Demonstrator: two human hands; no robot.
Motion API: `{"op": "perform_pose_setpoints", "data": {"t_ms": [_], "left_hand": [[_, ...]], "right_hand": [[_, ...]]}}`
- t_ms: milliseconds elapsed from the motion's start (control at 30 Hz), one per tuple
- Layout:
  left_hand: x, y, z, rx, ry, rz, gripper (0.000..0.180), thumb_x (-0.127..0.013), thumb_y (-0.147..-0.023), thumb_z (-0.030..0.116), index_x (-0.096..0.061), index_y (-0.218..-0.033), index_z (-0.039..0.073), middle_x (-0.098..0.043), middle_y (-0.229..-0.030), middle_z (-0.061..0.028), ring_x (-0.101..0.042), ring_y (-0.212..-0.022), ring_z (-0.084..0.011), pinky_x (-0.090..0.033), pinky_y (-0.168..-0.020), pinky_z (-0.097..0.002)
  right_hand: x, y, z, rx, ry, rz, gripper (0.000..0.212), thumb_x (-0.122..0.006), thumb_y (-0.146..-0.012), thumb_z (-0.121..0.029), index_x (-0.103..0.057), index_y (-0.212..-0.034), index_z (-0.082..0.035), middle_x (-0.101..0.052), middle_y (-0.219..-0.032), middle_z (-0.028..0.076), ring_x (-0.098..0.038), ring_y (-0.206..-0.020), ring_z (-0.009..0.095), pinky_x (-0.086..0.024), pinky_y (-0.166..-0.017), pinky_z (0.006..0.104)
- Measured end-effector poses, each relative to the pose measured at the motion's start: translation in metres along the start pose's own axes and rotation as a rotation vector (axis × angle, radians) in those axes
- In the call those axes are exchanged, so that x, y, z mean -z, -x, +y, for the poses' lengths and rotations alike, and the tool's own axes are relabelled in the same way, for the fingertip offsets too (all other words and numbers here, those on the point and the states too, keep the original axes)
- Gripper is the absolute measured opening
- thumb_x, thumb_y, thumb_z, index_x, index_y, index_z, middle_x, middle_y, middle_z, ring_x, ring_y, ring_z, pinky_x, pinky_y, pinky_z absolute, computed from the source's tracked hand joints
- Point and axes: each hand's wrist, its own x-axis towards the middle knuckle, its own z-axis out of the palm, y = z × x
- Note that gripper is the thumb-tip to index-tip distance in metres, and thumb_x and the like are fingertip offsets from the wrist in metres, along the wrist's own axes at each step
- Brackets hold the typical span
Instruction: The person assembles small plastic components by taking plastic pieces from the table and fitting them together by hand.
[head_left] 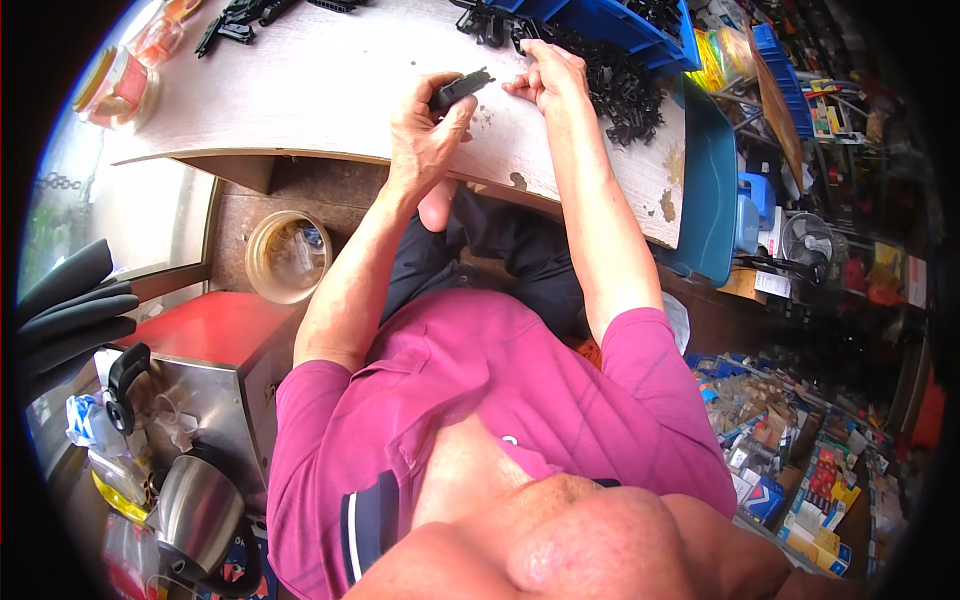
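My left hand [420, 130] is closed round a long black plastic part [461, 89], held above the white worktable [320, 85] with its narrow toothed end pointing right. To the right of it, my right hand [553, 80] is raised with the fingers curled in a pinch. Whatever those fingers hold, if anything, is too small to make out. Just beyond and beside the right hand spreads a heap of small black plastic pieces [625, 95]. More long black parts [237, 30] lie together at the table's far left.
A blue bin [655, 45] of black pieces stands behind the heap. Clear jars [115, 88] sit at the left table edge. A teal tub [705, 190] adjoins the right edge. Below are a round bucket [289, 257], a red-topped metal cabinet [215, 330] and a steel kettle [198, 510].
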Motion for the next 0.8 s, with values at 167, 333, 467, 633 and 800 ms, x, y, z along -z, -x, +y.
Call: {"op": "perform_pose_setpoints", "data": {"t_ms": [167, 333, 467, 633, 800], "left_hand": [[0.002, -0.006, -0.003, -0.004, 0.122, 0.021, 0.031, -0.066, -0.09, 0.008, -0.055, -0.118, -0.002, -0.064, -0.088, -0.0081, -0.064, -0.071, -0.0126, -0.058, -0.064, -0.0267], [-0.004, -0.014, -0.003, 0.036, 0.189, 0.055, 0.034, -0.067, -0.09, 0.01, -0.054, -0.12, -0.003, -0.065, -0.101, -0.0135, -0.068, -0.086, -0.0188, -0.06, -0.071, -0.028], [-0.024, -0.026, -0.013, 0.065, 0.267, 0.045, 0.032, -0.07, -0.085, 0.012, -0.06, -0.114, 0.001, -0.067, -0.092, -0.0099, -0.067, -0.074, -0.0148, -0.056, -0.064, -0.0251], [-0.036, -0.022, -0.023, -0.031, 0.009, 0.019, 0.026, -0.068, -0.083, 0.008, -0.062, -0.107, 0.0, -0.068, -0.081, -0.0081, -0.066, -0.069, -0.0119, -0.053, -0.061, -0.0252], [-0.037, -0.019, -0.023, -0.079, -0.086, 0.043, 0.027, -0.068, -0.087, 0.006, -0.06, -0.112, 0.0, -0.067, -0.086, -0.0067, -0.066, -0.069, -0.0111, -0.055, -0.062, -0.0228]], "right_hand": [[0.029, 0.024, 0.01, 0.028, -0.223, -0.263, 0.024, -0.06, -0.087, -0.02, -0.055, -0.071, -0.002, -0.041, -0.044, 0.005, -0.055, -0.045, 0.023, -0.059, -0.061, 0.0581], [0.043, 0.052, 0.018, -0.004, -0.247, -0.378, 0.036, -0.055, -0.088, -0.025, -0.046, -0.056, -0.011, -0.036, -0.042, 0.003, -0.052, -0.044, 0.022, -0.057, -0.062, 0.0597], [0.042, 0.073, 0.025, -0.031, -0.222, -0.45, 0.037, -0.055, -0.088, -0.027, -0.045, -0.056, -0.012, -0.037, -0.043, 0.003, -0.052, -0.044, 0.023, -0.057, -0.06, 0.0591], [0.04, 0.083, 0.039, -0.056, -0.318, -0.323, 0.022, -0.062, -0.086, -0.025, -0.059, -0.083, -0.003, -0.042, -0.045, 0.003, -0.049, -0.039, 0.022, -0.055, -0.048, 0.0484], [0.036, 0.087, 0.054, 0.167, -0.398, -0.265, 0.022, -0.068, -0.083, -0.023, -0.062, -0.082, -0.002, -0.045, -0.046, 0.004, -0.046, -0.037, 0.017, -0.05, -0.044, 0.0375]]}}
